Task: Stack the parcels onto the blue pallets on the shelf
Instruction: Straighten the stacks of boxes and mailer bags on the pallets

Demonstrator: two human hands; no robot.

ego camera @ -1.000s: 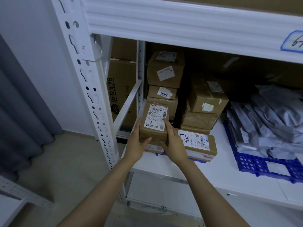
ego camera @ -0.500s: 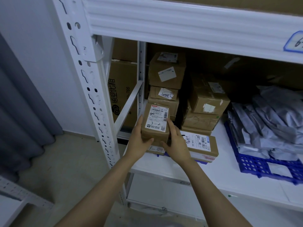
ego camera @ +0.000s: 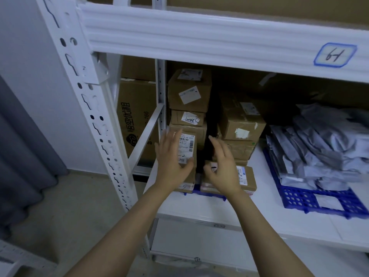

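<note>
Change: left hand (ego camera: 171, 163) and right hand (ego camera: 221, 169) released, fingers now spread
Labelled parcel (ego camera: 187, 145): left stacked over blue pallet (ego camera: 210, 194)
Meaning: placement looks done

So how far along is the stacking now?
Looks done: cardboard boxes are stacked on the left blue pallet, and grey mailer bags sit on the right blue pallet. In hand: the small labelled box stands on the front stack, left hand and right hand open beside it, not gripping. No waiting parcels are in view, so what's left is unclear.
</note>
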